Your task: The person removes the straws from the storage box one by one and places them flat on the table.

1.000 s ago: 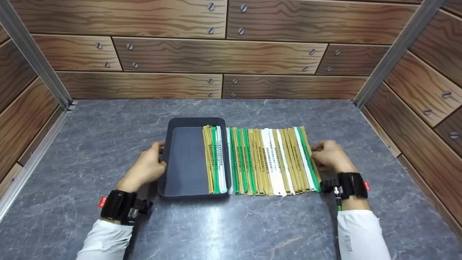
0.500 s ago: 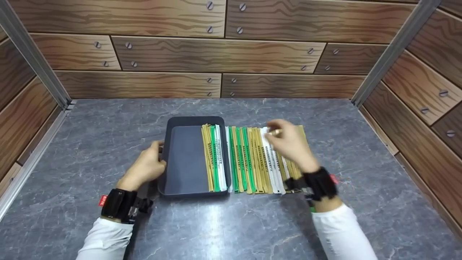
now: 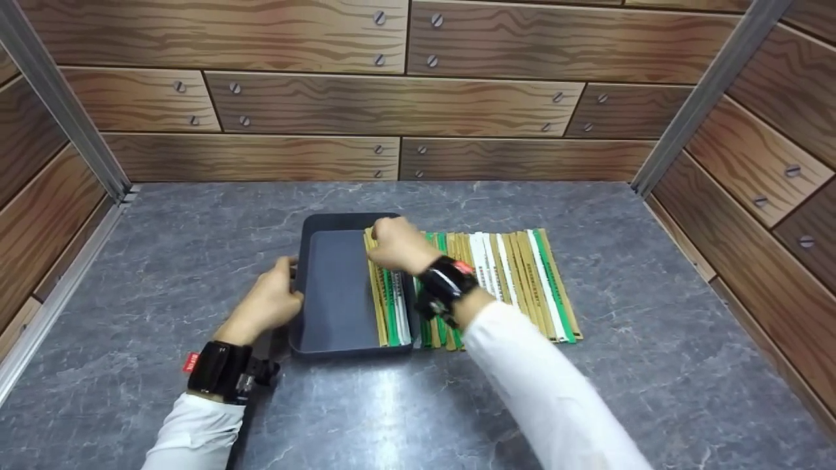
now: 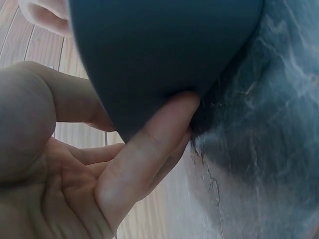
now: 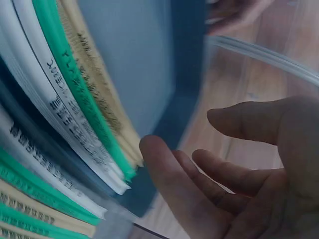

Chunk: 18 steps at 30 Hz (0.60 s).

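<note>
A dark grey tray (image 3: 336,294) holds several slim printed stick packets (image 3: 386,307) in gold, green and white along its right side. My left hand (image 3: 266,297) pinches the tray's left wall; in the left wrist view its fingers lie against the outer wall and the thumb goes behind the rim. Over the far end of the packets in the tray is my right hand (image 3: 401,245). In the right wrist view, a fingertip (image 5: 154,147) meets the ends of the gold packets (image 5: 107,92), and the thumb stands apart with nothing between.
A row of more stick packets (image 3: 516,274), gold, green and white, lies on the grey marbled table (image 3: 385,405) against the tray's right side. My right forearm passes over part of it. Wood-patterned walls (image 3: 313,98) enclose the back and sides.
My right hand has swung left from the row's right end to the tray. Half a second ago something gold showed between its fingers. The left hand keeps its place.
</note>
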{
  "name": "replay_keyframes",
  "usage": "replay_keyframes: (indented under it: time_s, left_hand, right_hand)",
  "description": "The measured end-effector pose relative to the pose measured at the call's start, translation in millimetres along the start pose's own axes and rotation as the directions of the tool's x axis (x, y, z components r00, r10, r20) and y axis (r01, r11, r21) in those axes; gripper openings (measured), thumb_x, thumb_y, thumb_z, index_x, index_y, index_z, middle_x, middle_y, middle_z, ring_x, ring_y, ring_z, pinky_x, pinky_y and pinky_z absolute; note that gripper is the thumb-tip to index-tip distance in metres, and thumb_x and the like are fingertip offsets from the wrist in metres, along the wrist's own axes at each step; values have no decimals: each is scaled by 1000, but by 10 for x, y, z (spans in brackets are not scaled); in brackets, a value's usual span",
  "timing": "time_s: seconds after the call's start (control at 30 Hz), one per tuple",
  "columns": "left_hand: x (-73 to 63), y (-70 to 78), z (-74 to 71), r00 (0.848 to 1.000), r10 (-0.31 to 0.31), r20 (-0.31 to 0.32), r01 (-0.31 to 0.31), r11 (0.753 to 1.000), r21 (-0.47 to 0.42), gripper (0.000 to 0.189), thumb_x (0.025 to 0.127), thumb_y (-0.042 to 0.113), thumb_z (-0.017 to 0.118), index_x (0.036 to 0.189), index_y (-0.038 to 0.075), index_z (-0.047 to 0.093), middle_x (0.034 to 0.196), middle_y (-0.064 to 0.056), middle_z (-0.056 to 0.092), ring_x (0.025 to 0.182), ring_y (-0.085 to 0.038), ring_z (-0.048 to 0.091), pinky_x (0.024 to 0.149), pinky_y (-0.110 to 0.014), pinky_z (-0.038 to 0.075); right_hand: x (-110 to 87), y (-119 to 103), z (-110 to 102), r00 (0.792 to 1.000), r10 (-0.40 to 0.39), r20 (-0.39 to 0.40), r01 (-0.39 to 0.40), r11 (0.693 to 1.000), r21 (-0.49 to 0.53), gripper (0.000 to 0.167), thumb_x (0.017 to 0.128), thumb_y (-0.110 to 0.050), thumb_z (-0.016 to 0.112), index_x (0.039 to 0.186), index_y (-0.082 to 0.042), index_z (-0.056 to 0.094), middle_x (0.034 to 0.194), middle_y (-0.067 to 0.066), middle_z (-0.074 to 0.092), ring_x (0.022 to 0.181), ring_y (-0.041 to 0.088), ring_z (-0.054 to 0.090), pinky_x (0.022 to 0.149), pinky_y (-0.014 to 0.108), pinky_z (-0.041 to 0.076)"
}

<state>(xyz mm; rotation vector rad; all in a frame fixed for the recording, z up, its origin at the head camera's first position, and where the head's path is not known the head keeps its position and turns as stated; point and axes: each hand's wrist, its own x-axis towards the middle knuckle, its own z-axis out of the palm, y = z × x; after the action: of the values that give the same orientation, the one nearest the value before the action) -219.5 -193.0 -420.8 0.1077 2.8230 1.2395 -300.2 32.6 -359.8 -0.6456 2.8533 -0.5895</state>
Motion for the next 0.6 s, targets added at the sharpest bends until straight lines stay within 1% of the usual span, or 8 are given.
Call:
replay_keyframes:
  time_s: [0.03,0.1,0.17,0.23,0.33,0.4,0.47,0.6]
  left_hand:
    - [0,-4,2,1000,5,-2,-5,1000,6,66,86,-6,50,149,-13,35,138,-35,57,127,-48,58,109,-56,48]
    - [1,-12,6,1000,12,-5,-12,1000,14,65,85,-6,50,148,-14,36,137,-35,58,127,-48,57,110,-57,47]
    - [2,-18,10,1000,17,-5,-17,1000,16,65,84,-6,50,147,-15,36,137,-36,58,127,-48,57,110,-57,47]
    - [2,-19,13,1000,14,1,-14,1000,14,66,84,-6,50,148,-15,35,137,-36,58,128,-48,57,111,-57,46]
    - [2,-13,13,1000,11,4,-11,1000,12,66,85,-6,51,149,-15,34,138,-36,57,128,-48,56,111,-57,46]
    - [0,-6,6,1000,10,5,-10,1000,15,66,86,-6,51,149,-15,34,139,-36,56,129,-49,56,112,-57,46]
    - [-3,-1,-2,1000,11,3,-11,1000,20,65,86,-6,51,148,-15,35,139,-37,56,129,-49,56,112,-57,46]
    - [-7,-8,-8,1000,7,6,-7,1000,22,64,86,-6,51,148,-14,35,140,-36,56,129,-49,56,112,-57,46]
  right_hand:
    - [47,-22,44,1000,8,7,-8,999,-33,15,84,-4,61,71,-9,56,73,1,51,63,16,44,56,27,40]
    - [122,-60,124,999,35,31,-32,996,-88,29,84,-2,62,65,-14,43,70,3,49,63,20,47,55,30,42]
    - [168,-93,194,997,56,46,-49,988,-144,21,85,-3,64,68,-11,55,81,8,65,75,24,61,65,35,54]
    - [200,-120,257,994,77,73,-61,979,-192,5,87,-5,66,83,-5,67,100,15,73,90,28,69,78,39,59]
    - [230,-151,341,992,100,80,-76,963,-260,32,89,-8,66,119,3,68,124,20,71,111,32,69,93,43,60]
    - [238,-165,384,990,113,80,-87,957,-276,37,90,-7,65,126,3,67,125,20,70,111,32,69,92,44,61]
    - [238,-170,413,990,116,76,-91,956,-278,34,90,-6,64,123,2,69,121,19,72,107,31,71,87,44,62]
    - [239,-158,421,989,116,92,-89,963,-254,15,89,-2,63,99,-1,75,112,16,75,94,27,70,80,42,62]
